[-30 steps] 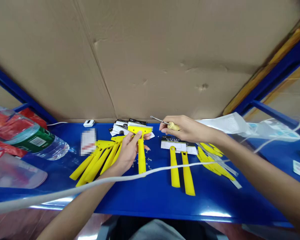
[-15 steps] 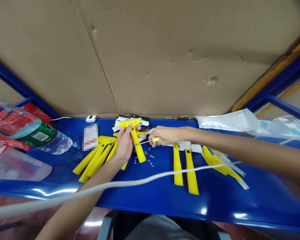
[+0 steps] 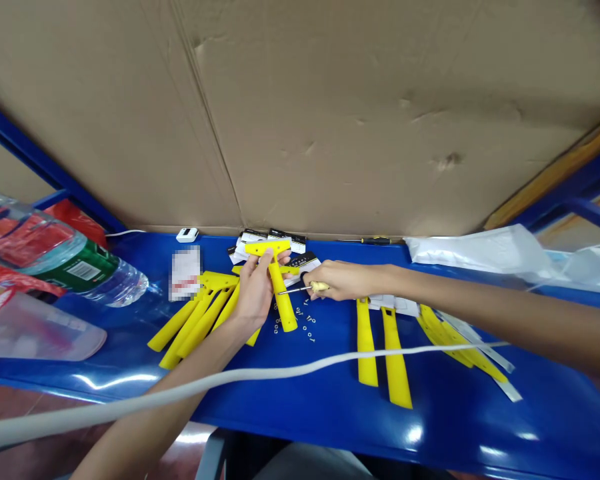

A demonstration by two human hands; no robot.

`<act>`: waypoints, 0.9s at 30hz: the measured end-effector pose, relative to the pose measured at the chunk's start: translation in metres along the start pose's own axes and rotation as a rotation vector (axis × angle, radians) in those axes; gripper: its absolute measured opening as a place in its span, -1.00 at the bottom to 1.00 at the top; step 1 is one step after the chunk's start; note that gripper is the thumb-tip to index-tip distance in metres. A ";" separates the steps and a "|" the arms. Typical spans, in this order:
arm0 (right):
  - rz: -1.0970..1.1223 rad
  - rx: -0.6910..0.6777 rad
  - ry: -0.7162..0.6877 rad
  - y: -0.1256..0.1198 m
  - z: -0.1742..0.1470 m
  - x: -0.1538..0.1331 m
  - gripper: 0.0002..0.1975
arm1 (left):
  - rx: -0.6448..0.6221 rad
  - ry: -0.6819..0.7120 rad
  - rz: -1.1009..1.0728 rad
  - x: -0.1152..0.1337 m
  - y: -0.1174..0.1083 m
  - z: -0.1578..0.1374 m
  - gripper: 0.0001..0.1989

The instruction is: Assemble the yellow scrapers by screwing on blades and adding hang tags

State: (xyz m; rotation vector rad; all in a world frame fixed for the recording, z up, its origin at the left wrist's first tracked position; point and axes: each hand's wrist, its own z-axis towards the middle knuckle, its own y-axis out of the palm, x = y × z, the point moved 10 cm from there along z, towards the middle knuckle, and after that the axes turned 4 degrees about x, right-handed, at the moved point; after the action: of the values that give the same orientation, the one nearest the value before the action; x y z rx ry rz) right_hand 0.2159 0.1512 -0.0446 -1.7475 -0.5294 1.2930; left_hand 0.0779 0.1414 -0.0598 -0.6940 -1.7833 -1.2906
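Note:
My left hand (image 3: 258,287) is closed around a yellow T-shaped scraper (image 3: 286,301), gripping it just below its crosspiece. In my right hand (image 3: 334,280) is a screwdriver (image 3: 321,286) with a pale yellow handle. Its thin shaft points left, and the tip meets the scraper's handle or lies in front of it; I cannot tell which. Small nuts and screws (image 3: 307,320) lie scattered on the blue table (image 3: 320,393) below the hands. Several more yellow scrapers (image 3: 195,327) lie together left of my left hand. Two yellow handle pieces (image 3: 396,360) rest nearer me on the right.
Yellow blade-like pieces and pale strips (image 3: 473,343) lie farther right. A second screwdriver (image 3: 375,241) and a white plastic bag (image 3: 465,248) sit along the cardboard wall. A large water bottle (image 3: 87,270) and a translucent container (image 3: 45,330) occupy the left. A white cable (image 3: 260,371) crosses the foreground.
The whole view has shifted slightly, so most things on the table appear farther right. Both hands keep their holds on the scraper and the screwdriver, with little change between them.

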 end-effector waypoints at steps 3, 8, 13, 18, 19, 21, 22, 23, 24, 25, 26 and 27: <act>-0.080 0.043 0.001 -0.008 -0.010 -0.006 -0.86 | -0.013 -0.018 0.006 -0.004 0.001 -0.002 -0.78; 0.009 0.362 -0.033 -0.059 -0.025 -0.033 -0.89 | -0.134 -0.063 0.074 -0.014 0.015 -0.010 -0.80; -0.011 0.515 0.002 -0.082 -0.028 -0.045 -0.85 | -0.183 -0.102 0.167 -0.022 0.023 -0.026 -0.79; -0.031 0.467 0.041 -0.076 -0.025 -0.044 -0.83 | -0.185 -0.161 0.154 -0.030 0.025 -0.034 -0.80; -0.050 0.461 0.057 -0.075 -0.025 -0.043 -0.83 | -0.196 -0.177 0.154 -0.032 0.026 -0.036 -0.79; -0.087 0.456 0.087 -0.074 -0.025 -0.041 -0.82 | -0.210 -0.206 0.150 -0.035 0.027 -0.039 -0.77; -0.103 0.456 0.103 -0.074 -0.025 -0.039 -0.82 | -0.211 -0.220 0.144 -0.037 0.027 -0.040 -0.76; -0.116 0.452 0.120 -0.073 -0.025 -0.037 -0.82 | -0.211 -0.236 0.138 -0.038 0.027 -0.041 -0.76; -0.122 0.445 0.137 -0.072 -0.025 -0.034 -0.83 | -0.212 -0.252 0.132 -0.040 0.027 -0.042 -0.76; -0.117 0.438 0.151 -0.072 -0.024 -0.031 -0.85 | -0.216 -0.266 0.129 -0.041 0.027 -0.043 -0.76; -0.109 0.438 0.166 -0.072 -0.024 -0.029 -0.87 | -0.220 -0.277 0.128 -0.043 0.027 -0.044 -0.76; -0.099 0.445 0.186 -0.073 -0.024 -0.026 -0.89 | -0.225 -0.286 0.129 -0.044 0.028 -0.044 -0.77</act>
State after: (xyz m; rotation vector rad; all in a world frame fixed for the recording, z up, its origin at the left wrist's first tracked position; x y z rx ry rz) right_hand 0.2400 0.1607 0.0327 -1.4299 -0.1979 1.0676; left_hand 0.1357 0.1097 -0.0765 -1.1502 -1.7954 -1.3694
